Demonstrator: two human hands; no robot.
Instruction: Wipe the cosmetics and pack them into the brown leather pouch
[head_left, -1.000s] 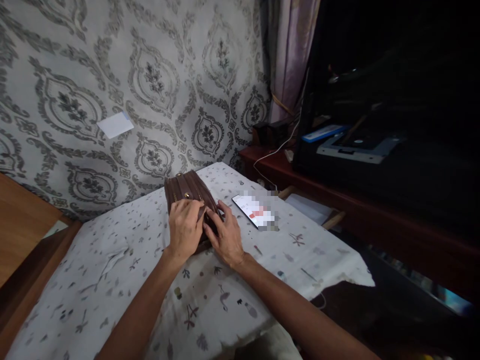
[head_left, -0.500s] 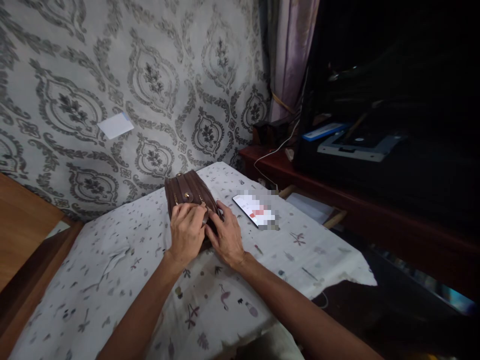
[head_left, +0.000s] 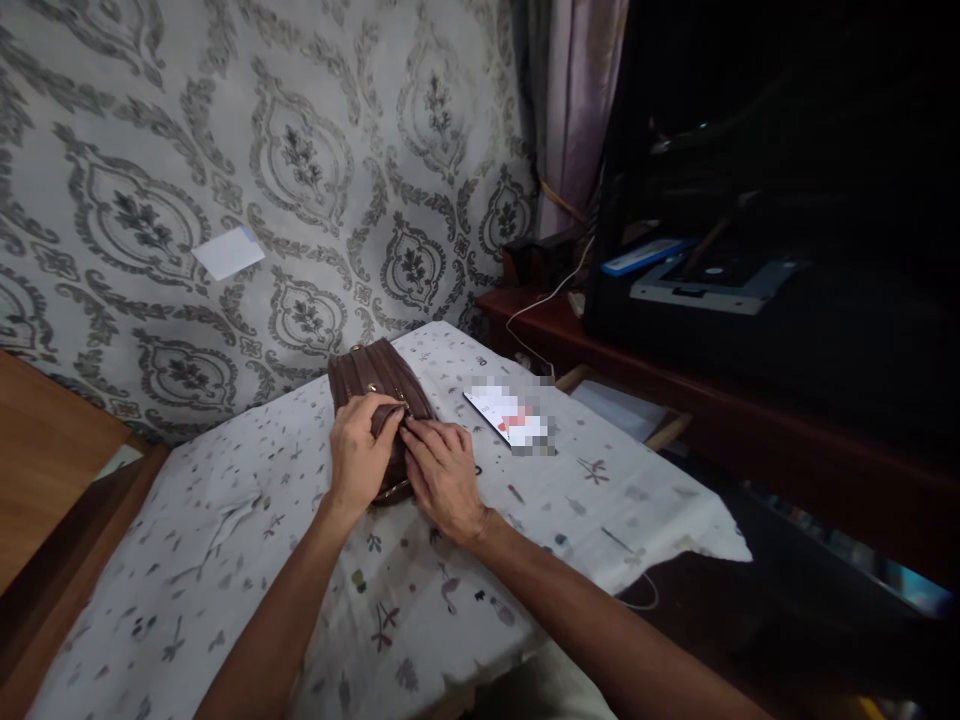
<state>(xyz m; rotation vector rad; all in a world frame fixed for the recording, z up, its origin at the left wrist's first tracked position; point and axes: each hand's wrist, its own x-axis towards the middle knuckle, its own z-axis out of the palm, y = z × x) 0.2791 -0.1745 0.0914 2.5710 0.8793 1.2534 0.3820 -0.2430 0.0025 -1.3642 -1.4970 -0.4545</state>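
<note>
A brown bag [head_left: 381, 368] with zips and gold-coloured studs lies on the patterned white cloth of the table, near the wall. My left hand [head_left: 361, 450] pinches a brown flap or strap of the bag between thumb and fingers. Against the bag's right side, my right hand [head_left: 444, 475] has its fingers together and bent, the fingertips at the zip beside my left thumb. Whatever those fingertips hold is too small to make out. To the right of the bag lies a phone [head_left: 499, 415] with its screen lit, partly blurred.
The tablecloth [head_left: 270, 590] covers the table up to the patterned wall. A white card [head_left: 229, 253] is on the wall. At the right stand a dark red shelf [head_left: 570, 335] with a white cable, and an open drawer [head_left: 619, 410]. Wooden furniture [head_left: 52, 440] is at the left.
My left hand has opened out from its bunched grip and now pinches the flap. My right hand's fingers have closed together and moved slightly left. More of the bag's near end shows.
</note>
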